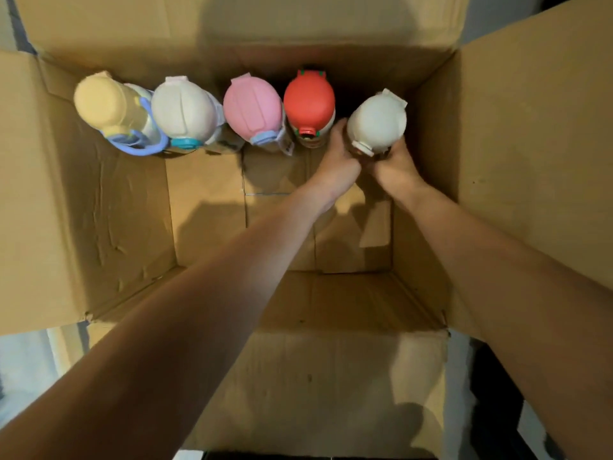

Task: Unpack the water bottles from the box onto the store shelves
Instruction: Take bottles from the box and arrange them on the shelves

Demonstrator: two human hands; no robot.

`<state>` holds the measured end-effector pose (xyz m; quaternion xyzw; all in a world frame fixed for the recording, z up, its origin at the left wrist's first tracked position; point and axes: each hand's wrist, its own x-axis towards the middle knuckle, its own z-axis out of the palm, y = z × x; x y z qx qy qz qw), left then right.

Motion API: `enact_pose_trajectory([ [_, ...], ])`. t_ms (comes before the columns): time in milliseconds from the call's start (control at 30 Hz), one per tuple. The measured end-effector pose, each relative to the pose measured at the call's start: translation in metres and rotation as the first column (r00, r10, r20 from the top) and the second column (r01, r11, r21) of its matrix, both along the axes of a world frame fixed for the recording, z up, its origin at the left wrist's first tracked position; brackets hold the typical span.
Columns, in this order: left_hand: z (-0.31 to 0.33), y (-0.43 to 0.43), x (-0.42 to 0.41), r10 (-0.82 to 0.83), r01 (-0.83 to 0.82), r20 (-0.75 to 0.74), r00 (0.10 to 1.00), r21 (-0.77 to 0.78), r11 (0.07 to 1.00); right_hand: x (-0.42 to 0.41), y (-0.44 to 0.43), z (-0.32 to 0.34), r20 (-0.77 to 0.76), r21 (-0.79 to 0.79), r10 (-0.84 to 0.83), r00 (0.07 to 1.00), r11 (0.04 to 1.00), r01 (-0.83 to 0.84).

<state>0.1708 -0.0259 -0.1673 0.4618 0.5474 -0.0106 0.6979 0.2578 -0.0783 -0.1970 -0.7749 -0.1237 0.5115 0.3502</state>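
Note:
I look straight down into an open cardboard box [428,180]. Several water bottles stand upright in a row along its far wall: a yellow-lidded one [102,104], a white-lidded one [182,111], a pink-lidded one [252,107], a red-lidded one [308,97] and, rightmost, another white-lidded bottle [378,122]. My left hand [338,154] grips that rightmost bottle from its left side. My right hand [394,164] holds it from below and the near side. The bottle's body is hidden under its lid and my fingers.
The box flaps [530,127] are folded outward on all sides. The near half of the box floor [282,234] is bare cardboard. A pale floor shows at the lower left and a dark object at the lower right outside the box.

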Motion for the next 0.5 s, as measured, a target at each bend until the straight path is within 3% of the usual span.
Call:
enact_pose_trajectory([
  [233,0.038,-0.013,-0.030,-0.043,0.041,-0.022,0.999,-0.085,0.996,-0.012,-0.029,0.040,-0.047,0.016,0.116,0.992,0.993,-0.116],
  [500,0.157,-0.055,-0.078,-0.014,-0.002,-0.087,0.996,-0.186,0.982,-0.052,-0.056,0.159,-0.002,0.026,0.271,0.963,0.962,-0.271],
])
